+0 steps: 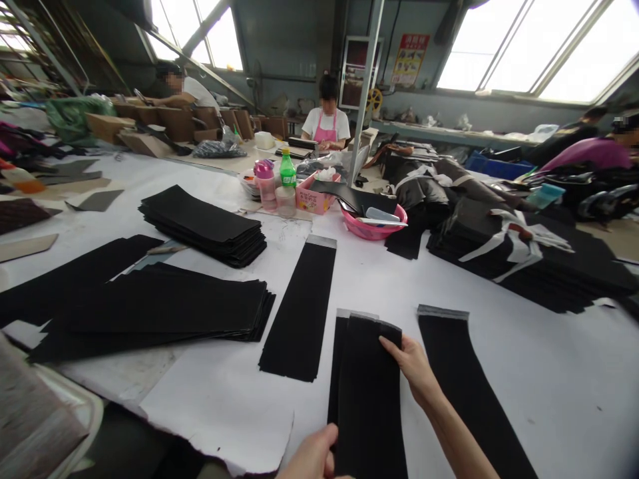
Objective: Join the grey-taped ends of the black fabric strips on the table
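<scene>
A long black panel (372, 392) with a grey strip along its far end is held between my hands. My right hand (412, 362) pinches its far right corner, thumb on top. Near the bottom edge of the view, my left hand (317, 456) grips the panel's left side, fingers partly cut off by the frame. Beneath and to the left, another black panel (337, 372) with a grey end shows. A black panel pile (304, 319) lies further left, and a curved set of black panels (464, 372) lies to the right of my right hand.
Stacks of black pieces (200, 223) (174, 303) cover the left of the white table (224, 406). A pink basket (372, 229), a green bottle (287, 169) and a tied black bundle (529, 253) stand further back. A person (327, 123) sits across; others work at both sides.
</scene>
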A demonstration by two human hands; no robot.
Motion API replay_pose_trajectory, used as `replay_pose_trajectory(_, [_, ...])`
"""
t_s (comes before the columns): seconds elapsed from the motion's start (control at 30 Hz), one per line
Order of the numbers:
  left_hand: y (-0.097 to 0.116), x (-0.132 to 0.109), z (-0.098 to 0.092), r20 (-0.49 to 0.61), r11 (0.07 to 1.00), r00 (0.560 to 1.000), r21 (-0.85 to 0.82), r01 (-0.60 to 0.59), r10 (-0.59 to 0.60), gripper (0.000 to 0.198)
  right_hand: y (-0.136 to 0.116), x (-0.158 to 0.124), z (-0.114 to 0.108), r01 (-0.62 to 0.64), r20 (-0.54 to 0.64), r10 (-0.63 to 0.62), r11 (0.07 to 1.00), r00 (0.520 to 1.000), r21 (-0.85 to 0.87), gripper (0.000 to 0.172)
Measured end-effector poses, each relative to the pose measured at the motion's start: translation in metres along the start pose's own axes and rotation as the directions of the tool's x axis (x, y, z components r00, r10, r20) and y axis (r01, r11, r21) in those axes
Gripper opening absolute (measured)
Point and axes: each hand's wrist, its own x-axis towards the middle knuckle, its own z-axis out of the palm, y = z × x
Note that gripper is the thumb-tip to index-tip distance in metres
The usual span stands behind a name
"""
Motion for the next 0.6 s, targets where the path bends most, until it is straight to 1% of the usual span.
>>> replay_pose_trajectory(0.03, [0.0, 0.0, -0.006, -0.026, 0.992, 0.998, 0.113, 0.053, -0.051, 0.037, 0.001, 0.001, 0.0, -0.003, 0.011, 0.003, 1.0, 1.0, -0.003, 0.043])
replay_pose_trajectory(0.07, [0.003, -0.001, -0.013, -0.061, 0.975, 0.995, 0.205, 0.084, -0.073, 0.033, 0.001, 0.002, 0.001, -0.012, 0.023, 0.012, 1.0, 1.0, 0.001, 0.042])
replay_pose_trajectory(0.1, [0.01, -0.002, -0.021, -0.113, 0.955, 0.992, 0.283, 0.088, -0.058, 0.029, 0.0, 0.003, 0.001, -0.024, 0.038, 0.024, 1.0, 0.999, 0.011, 0.041])
replay_pose_trajectory(0.13, [0.019, -0.002, -0.029, -0.179, 0.932, 0.984, 0.356, 0.063, 0.002, 0.027, -0.001, 0.003, 0.002, -0.038, 0.055, 0.037, 0.999, 0.998, 0.026, 0.04])
replay_pose_trajectory(0.17, [0.031, 0.0, -0.037, -0.26, 0.903, 0.962, 0.429, 0.034, 0.087, 0.027, -0.002, 0.002, 0.003, -0.053, 0.074, 0.05, 0.998, 0.996, 0.043, 0.039])
replay_pose_trajectory(0.2, [0.043, 0.003, -0.044, -0.336, 0.871, 0.925, 0.491, 0.012, 0.177, 0.027, -0.004, 0.002, 0.004, -0.067, 0.094, 0.061, 0.996, 0.994, 0.062, 0.038])
replay_pose_trajectory(0.27, [0.065, 0.014, -0.056, -0.423, 0.831, 0.85, 0.556, -0.029, 0.314, 0.028, -0.007, 0.0, 0.007, -0.091, 0.137, 0.077, 0.991, 0.988, 0.095, 0.037])
replay_pose_trajectory(0.3, [0.074, 0.022, -0.06, -0.441, 0.831, 0.825, 0.554, -0.059, 0.353, 0.03, -0.008, -0.001, 0.008, -0.097, 0.153, 0.08, 0.989, 0.985, 0.109, 0.036])
replay_pose_trajectory(0.33, [0.08, 0.031, -0.063, -0.452, 0.842, 0.81, 0.532, -0.092, 0.374, 0.033, -0.009, -0.002, 0.01, -0.104, 0.167, 0.082, 0.987, 0.983, 0.122, 0.036])
replay_pose_trajectory(0.4, [0.087, 0.051, -0.064, -0.456, 0.88, 0.807, 0.448, -0.155, 0.374, 0.037, -0.011, -0.002, 0.013, -0.115, 0.191, 0.086, 0.982, 0.978, 0.148, 0.035])
replay_pose_trajectory(0.5, [0.084, 0.077, -0.063, -0.46, 0.931, 0.825, 0.307, -0.199, 0.328, 0.038, -0.009, 0.0, 0.016, -0.131, 0.206, 0.096, 0.978, 0.974, 0.163, 0.036])
replay_pose_trajectory(0.57, [0.078, 0.091, -0.062, -0.484, 0.948, 0.822, 0.247, -0.201, 0.3, 0.036, -0.006, 0.004, 0.014, -0.108, 0.187, 0.085, 0.987, 0.979, 0.119, 0.037])
replay_pose_trajectory(0.6, [0.075, 0.096, -0.062, -0.499, 0.952, 0.815, 0.232, -0.2, 0.293, 0.035, -0.004, 0.007, 0.012, -0.078, 0.162, 0.066, 0.994, 0.985, 0.07, 0.037])
